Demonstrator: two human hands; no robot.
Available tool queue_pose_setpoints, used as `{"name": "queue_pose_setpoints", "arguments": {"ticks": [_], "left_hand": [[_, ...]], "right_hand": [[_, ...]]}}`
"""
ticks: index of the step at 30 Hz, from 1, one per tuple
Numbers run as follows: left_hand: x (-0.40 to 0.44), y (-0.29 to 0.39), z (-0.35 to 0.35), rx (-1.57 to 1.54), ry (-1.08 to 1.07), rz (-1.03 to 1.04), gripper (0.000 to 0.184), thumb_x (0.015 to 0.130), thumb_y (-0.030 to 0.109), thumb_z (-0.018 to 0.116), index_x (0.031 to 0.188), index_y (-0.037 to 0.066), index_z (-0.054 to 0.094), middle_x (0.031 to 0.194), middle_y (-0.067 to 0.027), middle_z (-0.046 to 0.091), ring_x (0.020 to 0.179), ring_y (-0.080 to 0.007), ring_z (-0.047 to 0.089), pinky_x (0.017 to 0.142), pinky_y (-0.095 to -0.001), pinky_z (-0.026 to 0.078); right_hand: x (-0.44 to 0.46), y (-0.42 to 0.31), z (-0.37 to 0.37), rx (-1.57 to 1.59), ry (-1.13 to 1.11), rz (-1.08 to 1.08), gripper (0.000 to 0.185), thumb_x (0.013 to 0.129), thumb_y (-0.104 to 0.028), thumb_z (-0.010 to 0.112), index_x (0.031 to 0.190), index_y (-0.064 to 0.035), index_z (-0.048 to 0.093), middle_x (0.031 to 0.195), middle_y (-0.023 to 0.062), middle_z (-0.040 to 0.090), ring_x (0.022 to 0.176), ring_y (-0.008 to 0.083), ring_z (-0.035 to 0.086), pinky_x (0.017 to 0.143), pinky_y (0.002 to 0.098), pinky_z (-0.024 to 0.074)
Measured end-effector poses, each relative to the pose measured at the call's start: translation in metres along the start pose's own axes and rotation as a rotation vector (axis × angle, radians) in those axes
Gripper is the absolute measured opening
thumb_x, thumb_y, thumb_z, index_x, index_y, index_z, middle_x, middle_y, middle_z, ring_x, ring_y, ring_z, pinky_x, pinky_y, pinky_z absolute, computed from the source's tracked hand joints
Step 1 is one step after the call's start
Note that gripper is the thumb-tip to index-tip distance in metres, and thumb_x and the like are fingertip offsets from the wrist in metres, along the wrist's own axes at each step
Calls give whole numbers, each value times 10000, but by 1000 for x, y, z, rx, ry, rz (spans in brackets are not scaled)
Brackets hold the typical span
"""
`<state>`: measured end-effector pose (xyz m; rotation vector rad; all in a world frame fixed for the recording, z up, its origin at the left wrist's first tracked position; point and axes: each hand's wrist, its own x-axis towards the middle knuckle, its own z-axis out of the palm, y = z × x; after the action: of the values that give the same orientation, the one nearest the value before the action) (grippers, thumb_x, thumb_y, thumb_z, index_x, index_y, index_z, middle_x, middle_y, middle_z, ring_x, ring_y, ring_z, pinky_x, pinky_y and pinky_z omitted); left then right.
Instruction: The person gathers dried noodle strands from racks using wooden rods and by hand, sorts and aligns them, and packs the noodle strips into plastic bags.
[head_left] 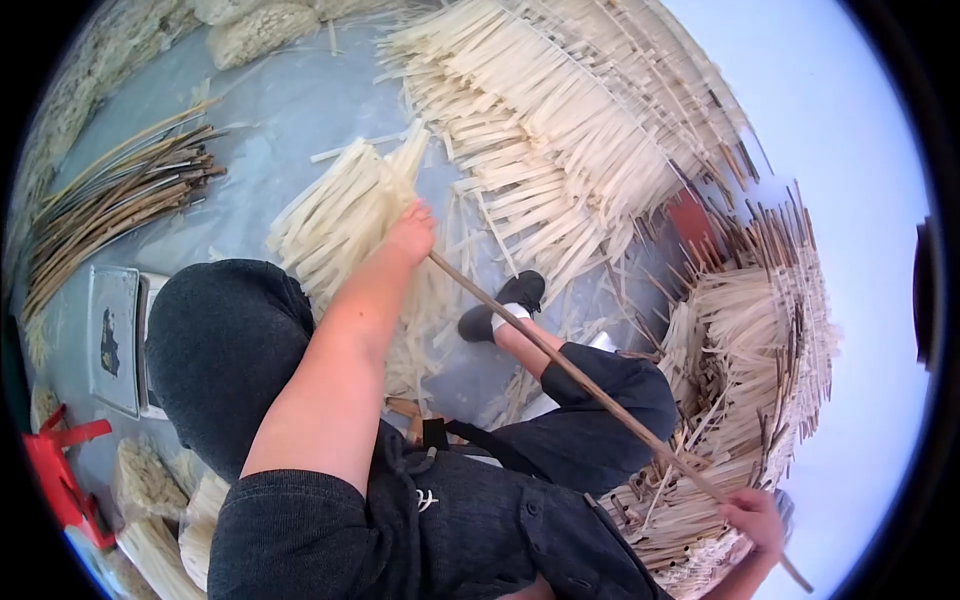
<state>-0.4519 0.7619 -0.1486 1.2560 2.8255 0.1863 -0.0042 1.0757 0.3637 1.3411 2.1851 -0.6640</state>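
Observation:
My left hand (410, 232) is closed around the upper end of a long brown stick, at the edge of a bunch of pale flat strips (340, 205). From there the stick (570, 370) slants down to the right across my raised leg. Near its lower end, my right hand (755, 520) grips it with bent fingers, and the tip sticks out beyond the hand. Some pale strips lie against my left hand; whether its fingers also hold any is hidden.
Rows of pale strips on sticks (540, 110) cover the floor ahead. More are stacked at the right (750, 330). Loose sticks (130, 205) lie at the left, above a metal tray (115, 340). A red plastic object (65, 475) stands lower left. My shoe (505, 305) rests mid-floor.

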Motion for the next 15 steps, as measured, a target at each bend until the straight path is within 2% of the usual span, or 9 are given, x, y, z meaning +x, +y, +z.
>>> {"name": "queue_pose_setpoints", "arguments": {"ticks": [3,5,8,10,11,12,13,14,15], "left_hand": [[-3,8,-1,13,-23,-64,162,762,188,645,892,143,731,1161,-46,588,1333,-256,350,1174,-439,156],[-11,19,-16,-139,90,-131,222,755,237,683,966,180,720,1213,-43,575,1338,-266,341,1168,-439,156],[-2,55,-21,-167,283,-187,283,754,262,692,1028,194,701,1247,-45,570,1339,-262,349,1151,-434,192],[14,88,-54,-540,0,-193,323,749,287,702,1052,173,692,1237,-58,589,1281,-279,437,1096,-426,306],[9,112,-93,-840,-104,-145,367,759,309,706,1093,156,685,1217,-75,610,1191,-289,528,1007,-391,412],[21,129,-113,-1066,-271,199,455,791,367,707,1173,126,649,1248,-103,601,1141,-274,567,960,-351,449],[28,158,-123,-1251,-390,333,585,836,431,677,1305,106,548,1344,-133,528,1210,-246,520,1013,-335,405],[5,174,-191,-1382,-456,481,707,876,477,624,1428,110,379,1407,-150,453,1286,-242,445,1067,-342,351],[-9,187,-227,-1616,-486,526,721,889,494,597,1448,134,319,1408,-155,441,1309,-239,413,1073,-366,343]], "right_hand": [[-9,70,-57,-94,430,-213,129,705,-34,712,784,-9,614,645,-38,517,594,69,467,527,234,368],[-16,74,-71,-254,701,-362,132,653,15,651,715,-19,539,634,-54,454,598,57,410,525,228,327],[-14,61,-71,-244,782,-370,138,664,2,654,727,-25,535,654,-57,421,619,60,366,545,226,304],[-5,28,-55,-164,699,-362,161,698,-32,675,755,8,530,657,-28,431,622,81,379,552,243,321],[8,19,-44,-89,647,-447,143,721,-30,670,778,9,544,657,-28,438,618,73,377,547,238,319],[20,4,-33,-14,592,-534,126,744,-28,664,800,11,559,656,-29,445,613,65,374,543,233,316],[27,-23,-15,-2,549,-576,120,764,-29,662,835,12,575,660,-29,451,619,59,380,544,231,318],[33,-55,8,8,499,-624,119,783,-30,661,870,13,592,664,-29,458,626,53,385,544,228,320],[42,-83,29,9,468,-689,144,793,-35,663,911,16,599,676,-28,478,635,51,401,549,230,331]]}}
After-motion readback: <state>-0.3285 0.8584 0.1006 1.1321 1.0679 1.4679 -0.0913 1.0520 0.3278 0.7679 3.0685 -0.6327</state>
